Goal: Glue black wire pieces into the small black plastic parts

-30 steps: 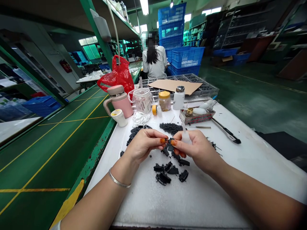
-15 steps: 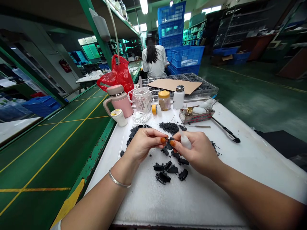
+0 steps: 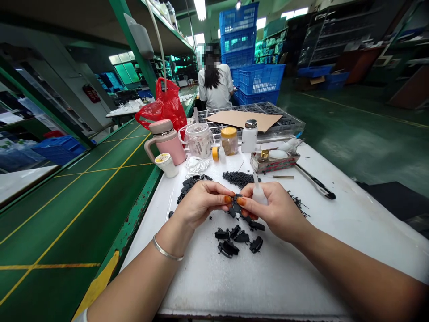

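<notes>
Over the middle of the white table [image 3: 201, 277], my left hand [image 3: 201, 201] and my right hand [image 3: 278, 208] meet at the fingertips, both closed on one small black plastic part [image 3: 236, 198]. Fingers cover most of that part. Tucked in my right hand is a white squeeze bottle [image 3: 259, 193] with a thin nozzle pointing up. Several curved black pieces [image 3: 229, 248] lie below my hands. A heap of small black rings [image 3: 238, 179] sits just beyond them, and more black parts [image 3: 192, 184] are piled behind my left hand.
A pink thermos [image 3: 169, 145], a clear bucket [image 3: 198, 139], a yellow-lidded jar [image 3: 229, 141] and a white pump bottle [image 3: 250, 136] stand at the back. A small box [image 3: 275, 162] and a utility knife [image 3: 317, 182] lie right. A person [image 3: 215, 85] sits beyond.
My fingertips have drawn slightly closer around the small black part. The squeeze bottle in my right hand has tipped more upright.
</notes>
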Motion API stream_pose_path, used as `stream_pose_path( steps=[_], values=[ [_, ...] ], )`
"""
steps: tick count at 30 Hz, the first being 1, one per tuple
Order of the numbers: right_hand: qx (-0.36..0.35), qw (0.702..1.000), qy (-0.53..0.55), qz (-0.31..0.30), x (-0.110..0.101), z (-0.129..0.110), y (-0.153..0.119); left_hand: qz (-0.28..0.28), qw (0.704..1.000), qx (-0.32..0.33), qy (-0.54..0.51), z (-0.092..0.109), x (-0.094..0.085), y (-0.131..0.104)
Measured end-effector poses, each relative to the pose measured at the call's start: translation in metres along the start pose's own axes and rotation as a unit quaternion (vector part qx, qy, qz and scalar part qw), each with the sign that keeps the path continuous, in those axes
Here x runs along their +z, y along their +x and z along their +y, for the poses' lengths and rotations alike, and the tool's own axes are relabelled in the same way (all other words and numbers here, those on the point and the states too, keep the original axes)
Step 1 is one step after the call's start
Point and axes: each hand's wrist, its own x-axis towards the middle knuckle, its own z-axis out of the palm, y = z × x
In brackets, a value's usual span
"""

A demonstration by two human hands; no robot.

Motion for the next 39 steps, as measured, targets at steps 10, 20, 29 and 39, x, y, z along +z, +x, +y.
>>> stream_pose_path(
  steps=[10, 20, 29, 39],
  values=[
    [-0.086, 0.992, -0.088, 0.004, -0.002, -0.003, -0.004, -0.053, 0.994, -0.041, -0.086, -0.001, -0.005, -0.002],
    [-0.128, 0.986, -0.108, 0.015, -0.002, -0.007, -0.008, -0.110, 0.987, -0.034, -0.109, -0.002, -0.006, -0.002],
    [-0.163, 0.985, -0.059, -0.009, -0.001, -0.011, -0.011, -0.130, 0.988, -0.035, -0.070, -0.007, -0.005, -0.003],
    [-0.162, 0.985, -0.062, -0.021, -0.002, -0.009, -0.010, -0.132, 0.988, -0.043, -0.074, -0.004, 0.000, -0.005]
  ],
)
